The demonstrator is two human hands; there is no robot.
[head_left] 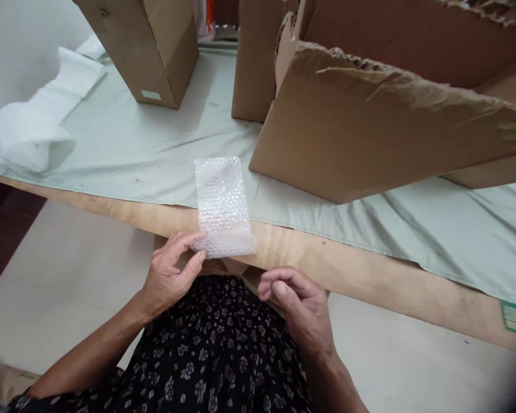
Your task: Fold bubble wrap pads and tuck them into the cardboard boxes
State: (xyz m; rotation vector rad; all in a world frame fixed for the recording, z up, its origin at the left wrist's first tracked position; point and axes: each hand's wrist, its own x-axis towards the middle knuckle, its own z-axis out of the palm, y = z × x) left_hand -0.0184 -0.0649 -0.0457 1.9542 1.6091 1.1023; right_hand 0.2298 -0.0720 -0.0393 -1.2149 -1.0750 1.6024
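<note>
A clear bubble wrap bag [222,198] lies flat at the table's front edge, its near end folded and slightly overhanging. My left hand [169,272] pinches the bag's near left corner between thumb and fingers. To the right of the bag and just below the table edge, my right hand [303,307] is apart from it. The fingers of that hand are curled in with the thumb against them; whatever they may hold is hidden.
A large open cardboard box [370,132] with torn rims stands at the right. A tall carton [155,51] stands at the back left. Loose bubble wrap [26,129] lies at the far left. A pale green cloth [124,155] covers the wooden table [348,267].
</note>
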